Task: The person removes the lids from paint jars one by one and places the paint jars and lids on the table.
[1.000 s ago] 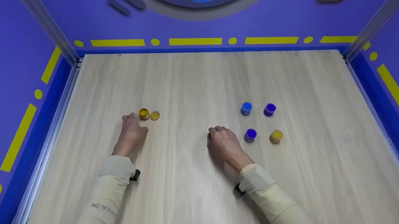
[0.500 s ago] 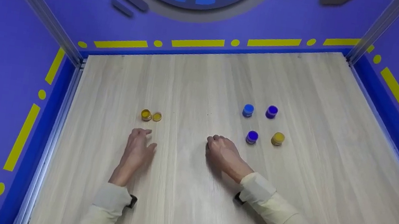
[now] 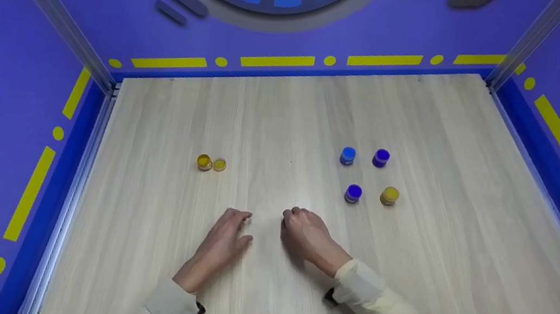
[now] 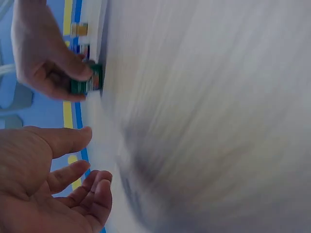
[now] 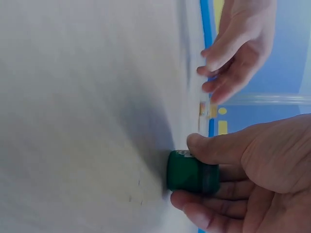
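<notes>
My right hand [image 3: 309, 238] holds a small green paint jar [image 5: 182, 171] between thumb and fingers, low over the tabletop; the head view hides the jar under the hand. To its left, my left hand [image 3: 219, 239] has its fingers loosely bent, with a gap between thumb and fingertips and nothing in it. Fingers of both hands point toward each other, apart. Farther back on the left stands an uncapped yellow paint jar [image 3: 203, 163], its lid [image 3: 220, 164] lying right beside it.
Beyond my right hand stand several capped jars: a light blue jar [image 3: 347, 156], a purple jar [image 3: 381, 158], a violet-blue jar [image 3: 353, 193] and a yellow-capped jar [image 3: 389, 196]. Blue walls [image 3: 285, 43] border the wooden tabletop [image 3: 274, 118] at the back and sides.
My left hand has drawn back from the uncapped yellow jar and moved right, toward my right hand. My right hand has come slightly nearer to me.
</notes>
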Demonstrator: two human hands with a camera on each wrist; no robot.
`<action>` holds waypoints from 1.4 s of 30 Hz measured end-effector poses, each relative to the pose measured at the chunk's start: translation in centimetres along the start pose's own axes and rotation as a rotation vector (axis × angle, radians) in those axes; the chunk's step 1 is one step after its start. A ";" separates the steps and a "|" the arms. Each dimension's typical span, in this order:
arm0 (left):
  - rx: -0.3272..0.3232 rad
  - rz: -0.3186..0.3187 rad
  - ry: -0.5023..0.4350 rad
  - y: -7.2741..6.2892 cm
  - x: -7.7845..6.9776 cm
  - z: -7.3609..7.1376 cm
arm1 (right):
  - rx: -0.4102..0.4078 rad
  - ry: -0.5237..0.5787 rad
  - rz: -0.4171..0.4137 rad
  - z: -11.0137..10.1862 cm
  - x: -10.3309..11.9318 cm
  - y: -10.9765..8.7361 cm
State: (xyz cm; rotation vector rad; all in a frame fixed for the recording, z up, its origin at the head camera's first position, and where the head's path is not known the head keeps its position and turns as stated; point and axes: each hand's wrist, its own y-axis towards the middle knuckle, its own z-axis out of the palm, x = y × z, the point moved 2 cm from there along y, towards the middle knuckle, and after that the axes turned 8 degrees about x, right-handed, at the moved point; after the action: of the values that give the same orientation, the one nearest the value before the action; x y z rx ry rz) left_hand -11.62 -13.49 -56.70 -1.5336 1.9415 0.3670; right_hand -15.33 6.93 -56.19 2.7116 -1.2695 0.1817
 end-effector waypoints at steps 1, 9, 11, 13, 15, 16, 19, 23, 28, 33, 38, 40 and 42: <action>0.013 0.012 0.001 0.0 -0.3 0.3 | 0.004 0.004 -0.007 0.0 0.2 -0.1; 0.064 0.093 0.015 -0.2 -1.7 2.7 | 0.016 0.081 -0.029 0.1 1.2 -0.7; 0.069 0.099 0.019 -0.2 -1.9 3.3 | 0.026 0.113 -0.020 0.1 1.3 -0.8; 0.069 0.105 0.020 -0.2 -2.1 3.8 | 0.039 0.147 -0.008 0.1 1.3 -0.9; 0.063 0.111 0.016 -0.2 -2.2 4.1 | 0.049 0.173 0.002 0.1 1.3 -1.0; 0.059 0.114 0.013 -0.1 -2.3 4.2 | 0.053 0.180 0.004 0.1 1.4 -1.1; 0.050 0.122 0.002 -0.1 -2.5 4.4 | 0.057 0.194 0.004 0.1 1.4 -1.2; 0.033 0.152 -0.001 0.0 -2.7 4.6 | 0.061 0.220 -0.001 0.3 1.4 -1.3; 0.037 0.168 0.004 0.1 -2.9 4.7 | 0.070 0.232 0.001 0.4 1.4 -1.4; 0.068 0.136 0.002 0.3 -3.1 4.7 | 0.050 0.228 0.006 0.5 1.5 -1.5; 0.033 0.111 0.027 0.4 -3.4 5.1 | 0.006 0.182 0.003 0.6 1.6 -1.5; 0.006 0.111 0.043 0.5 -3.5 5.3 | -0.016 0.146 -0.001 0.6 1.6 -1.6; -0.017 0.115 0.059 0.5 -3.5 5.5 | -0.038 0.108 -0.010 0.7 1.6 -1.7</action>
State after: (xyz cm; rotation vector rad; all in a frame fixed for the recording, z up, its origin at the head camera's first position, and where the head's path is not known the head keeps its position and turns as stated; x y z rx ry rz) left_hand -9.96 -7.49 -58.75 -1.4627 2.0834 0.3920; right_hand -12.96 6.62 -56.70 2.6367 -1.2173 0.2947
